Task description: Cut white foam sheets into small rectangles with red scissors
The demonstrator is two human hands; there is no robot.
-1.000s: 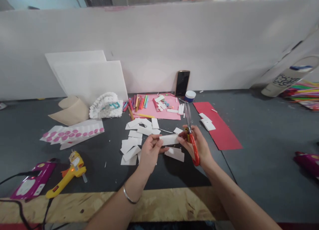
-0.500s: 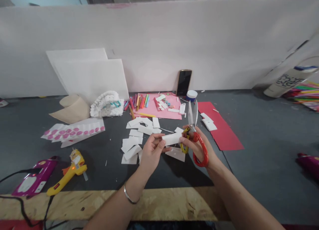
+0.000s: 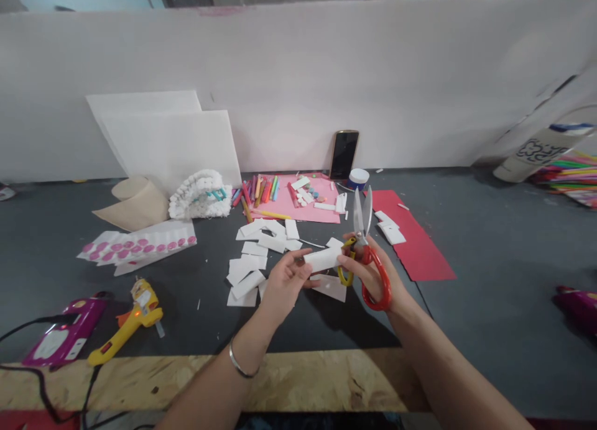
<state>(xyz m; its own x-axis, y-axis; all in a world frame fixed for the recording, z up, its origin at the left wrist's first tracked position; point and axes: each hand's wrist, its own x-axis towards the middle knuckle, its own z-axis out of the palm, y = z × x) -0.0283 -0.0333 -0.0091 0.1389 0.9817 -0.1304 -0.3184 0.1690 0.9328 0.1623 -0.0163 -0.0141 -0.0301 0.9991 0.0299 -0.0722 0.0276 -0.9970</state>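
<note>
A small white paper strip (image 3: 323, 260) is stretched between my two hands above the dark table. My left hand (image 3: 284, 282) pinches its left end between thumb and fingers. At its right end, my right hand (image 3: 368, 271) grips the strip with the thumb. Scissors (image 3: 379, 287) with a red handle loop and a yellow one also rest in my right hand, blades partly apart and pointing away from me. Several white paper pieces (image 3: 247, 284) lie loosely to the left of my hands, and another white piece (image 3: 330, 287) is beneath the strip.
Behind are a pink sheet (image 3: 326, 215) with crayons (image 3: 265, 189), a phone (image 3: 344, 155) and a small jar (image 3: 359, 178). Red paper (image 3: 426, 259) lies right. At left sit a yellow glue gun (image 3: 125, 330) with a cord and a purple power strip (image 3: 68, 332).
My left fingers have shifted very slightly along the strip, and the scissors have tilted a little to the right. Everything on the table stays in place.
</note>
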